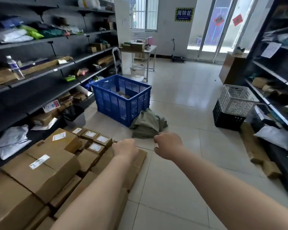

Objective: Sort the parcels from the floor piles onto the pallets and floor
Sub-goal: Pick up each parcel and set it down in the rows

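Blue wall sign (184, 14) at upper centre reads "周转区"; the white shipping labels on the cardboard parcels (45, 163) at lower left are too blurred to read. Parcels stacked on the floor beside the shelving, the row's long axis running from bottom left toward the blue crate (121, 98) at centre. Left hand (125, 149) over the stack's far edge, fingers hidden, grip undeterminable; right hand (168, 145) curled, holding nothing, above bare tile.

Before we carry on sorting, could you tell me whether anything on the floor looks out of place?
Yes: a crumpled green cloth lies heaped on the tiles against the blue crate, right in the walkway. By the right shelves, a white crate sits tilted on a black crate.
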Action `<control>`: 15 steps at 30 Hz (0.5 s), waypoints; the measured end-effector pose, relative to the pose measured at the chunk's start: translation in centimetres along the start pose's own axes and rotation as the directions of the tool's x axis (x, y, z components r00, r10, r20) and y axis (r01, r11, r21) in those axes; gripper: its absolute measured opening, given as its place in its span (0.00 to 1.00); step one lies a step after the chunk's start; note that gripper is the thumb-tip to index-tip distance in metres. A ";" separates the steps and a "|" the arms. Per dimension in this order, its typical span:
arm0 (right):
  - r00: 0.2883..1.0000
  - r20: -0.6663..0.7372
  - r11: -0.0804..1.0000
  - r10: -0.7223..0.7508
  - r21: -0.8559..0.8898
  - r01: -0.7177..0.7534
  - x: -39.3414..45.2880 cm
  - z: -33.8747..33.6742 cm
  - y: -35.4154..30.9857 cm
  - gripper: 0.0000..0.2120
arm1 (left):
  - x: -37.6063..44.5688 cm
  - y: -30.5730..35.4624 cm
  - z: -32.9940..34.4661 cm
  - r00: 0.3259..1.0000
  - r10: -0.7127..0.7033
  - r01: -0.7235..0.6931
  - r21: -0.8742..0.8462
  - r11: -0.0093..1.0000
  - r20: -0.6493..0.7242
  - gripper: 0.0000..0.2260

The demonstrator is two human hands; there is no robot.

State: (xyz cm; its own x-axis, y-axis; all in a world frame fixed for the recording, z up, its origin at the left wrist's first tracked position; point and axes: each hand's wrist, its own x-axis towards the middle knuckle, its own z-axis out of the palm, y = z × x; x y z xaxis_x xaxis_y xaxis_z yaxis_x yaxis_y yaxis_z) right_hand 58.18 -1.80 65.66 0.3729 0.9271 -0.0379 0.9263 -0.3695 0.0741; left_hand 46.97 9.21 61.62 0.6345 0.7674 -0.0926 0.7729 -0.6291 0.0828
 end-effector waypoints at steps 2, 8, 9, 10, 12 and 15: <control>1.000 0.000 0.999 0.017 0.027 -0.017 2.5 0.9 2.9 0.14 | 3.1 2.1 0.0 1.000 0.021 -0.020 0.013 1.000 -0.011 0.13; 0.999 -0.019 0.998 -0.049 0.041 0.049 11.7 2.9 11.8 0.11 | 13.3 7.5 0.9 0.999 -0.009 0.010 0.032 0.999 -0.041 0.12; 0.997 -0.022 0.997 -0.068 0.044 0.069 13.3 3.2 13.4 0.11 | 15.0 8.2 1.1 0.999 -0.026 0.027 0.029 0.999 -0.038 0.12; 0.996 -0.025 0.994 -0.090 0.053 0.091 14.9 3.4 15.0 0.11 | 16.6 9.0 1.3 0.998 -0.046 0.047 0.025 0.999 -0.033 0.12; 0.991 -0.022 0.989 -0.132 0.063 0.133 18.0 3.6 18.3 0.12 | 19.8 10.5 1.6 0.995 -0.100 0.100 0.019 0.995 -0.006 0.11; 0.979 -0.019 0.977 -0.204 0.053 0.205 23.4 3.9 22.4 0.12 | 24.5 12.0 1.8 0.977 -0.210 0.210 0.001 0.978 0.038 0.11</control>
State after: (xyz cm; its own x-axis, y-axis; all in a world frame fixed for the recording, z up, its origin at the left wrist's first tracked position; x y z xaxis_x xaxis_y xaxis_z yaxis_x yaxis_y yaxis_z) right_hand 87.90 11.34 62.58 0.1745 0.9841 -0.0332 0.9846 -0.1742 0.0115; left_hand 71.81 20.25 58.52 0.4575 0.8772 -0.1455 0.8891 -0.4537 0.0603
